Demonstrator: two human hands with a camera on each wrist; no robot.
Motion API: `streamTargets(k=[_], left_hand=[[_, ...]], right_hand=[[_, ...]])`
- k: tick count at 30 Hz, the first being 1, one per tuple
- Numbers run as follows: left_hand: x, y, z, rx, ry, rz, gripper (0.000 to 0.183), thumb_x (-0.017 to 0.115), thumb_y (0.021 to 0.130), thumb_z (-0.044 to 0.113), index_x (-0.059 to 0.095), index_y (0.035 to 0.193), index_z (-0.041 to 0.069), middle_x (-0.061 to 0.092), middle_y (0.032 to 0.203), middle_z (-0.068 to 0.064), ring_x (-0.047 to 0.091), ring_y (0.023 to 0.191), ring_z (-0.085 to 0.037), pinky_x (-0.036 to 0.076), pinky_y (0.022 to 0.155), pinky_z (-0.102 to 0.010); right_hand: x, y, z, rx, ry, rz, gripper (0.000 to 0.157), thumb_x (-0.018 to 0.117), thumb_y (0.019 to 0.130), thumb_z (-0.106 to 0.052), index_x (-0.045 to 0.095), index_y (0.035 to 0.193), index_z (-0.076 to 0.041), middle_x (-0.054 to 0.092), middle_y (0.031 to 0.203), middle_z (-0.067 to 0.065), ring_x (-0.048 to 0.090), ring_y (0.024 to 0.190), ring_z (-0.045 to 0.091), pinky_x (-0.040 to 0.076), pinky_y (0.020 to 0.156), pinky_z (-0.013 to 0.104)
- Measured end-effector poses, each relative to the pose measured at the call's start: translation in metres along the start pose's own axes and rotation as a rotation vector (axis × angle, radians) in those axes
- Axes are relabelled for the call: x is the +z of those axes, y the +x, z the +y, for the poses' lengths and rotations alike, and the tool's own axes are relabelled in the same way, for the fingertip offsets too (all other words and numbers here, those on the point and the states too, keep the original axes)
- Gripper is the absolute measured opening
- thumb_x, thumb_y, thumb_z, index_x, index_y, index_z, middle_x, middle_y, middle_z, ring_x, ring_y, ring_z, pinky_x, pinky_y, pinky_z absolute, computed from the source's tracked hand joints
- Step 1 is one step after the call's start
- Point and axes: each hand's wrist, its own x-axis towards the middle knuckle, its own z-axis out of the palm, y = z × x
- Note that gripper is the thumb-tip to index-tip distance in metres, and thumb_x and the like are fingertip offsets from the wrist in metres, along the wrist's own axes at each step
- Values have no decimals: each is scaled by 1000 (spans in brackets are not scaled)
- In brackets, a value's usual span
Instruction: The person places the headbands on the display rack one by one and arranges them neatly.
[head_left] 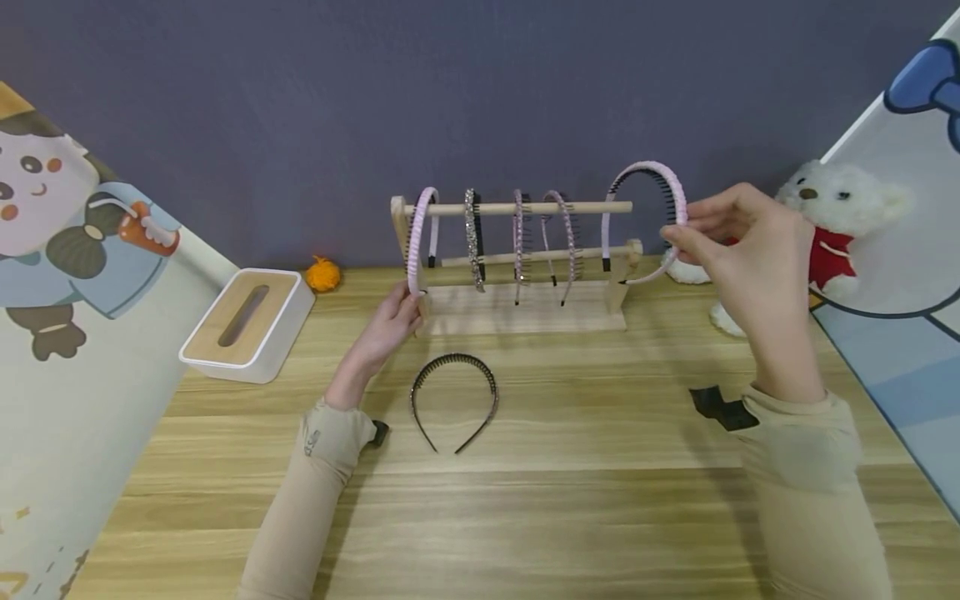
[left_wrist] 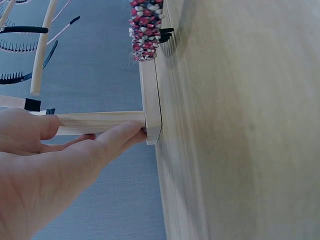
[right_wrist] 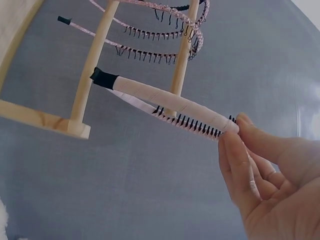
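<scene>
A pale pink headband (head_left: pixel 677 193) with black teeth is pinched between thumb and fingers of my right hand (head_left: pixel 750 237). It stands upright around the right end of the wooden rack's (head_left: pixel 525 312) top rod, seen closer in the right wrist view as a wrapped band (right_wrist: pixel 165 100) with a black tip. My left hand (head_left: pixel 386 329) touches the rack's left end post, its fingers (left_wrist: pixel 120 140) fairly straight along the wood. Another pale pink headband (head_left: pixel 417 242) hangs just above that hand. Further along hang a sparkly headband (head_left: pixel 472 237) and two thin pinkish ones (head_left: pixel 519 225).
A black toothed headband (head_left: pixel 491 400) lies on the table in front of the rack. At left stand a white tissue box (head_left: pixel 288 321) with a wooden lid and an orange ball-like thing (head_left: pixel 323 273). A white teddy bear (head_left: pixel 840 200) sits behind my right hand.
</scene>
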Motion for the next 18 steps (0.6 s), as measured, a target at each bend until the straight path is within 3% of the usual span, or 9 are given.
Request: streamTargets(k=[6, 13, 18], left_hand=[[0, 1, -1, 0, 12, -2, 44, 31, 120, 17, 32, 151, -14, 40, 93, -10, 31, 70, -11, 34, 65, -28], [-1, 1, -1, -13, -1, 1, 45, 31, 120, 16, 30, 153, -13, 38, 93, -9, 31, 72, -12, 32, 66, -27], [-1, 1, 0, -12, 2, -6, 44, 31, 120, 17, 31, 152, -14, 39, 94, -10, 30, 71, -11, 32, 65, -28]], right_hand=[[7, 5, -6, -4, 28, -6, 25, 87, 90, -4, 73, 109, 7, 73, 90, -10, 64, 70, -12, 51, 68, 7], [18, 13, -14, 9, 11, -22, 26, 86, 93, -10, 73, 110, 5, 77, 104, 19, 63, 68, -14, 51, 67, 7], [27, 17, -15, 5, 34, -31, 25, 85, 93, -10, 73, 108, 6, 77, 104, 20, 63, 68, -14, 51, 65, 8]])
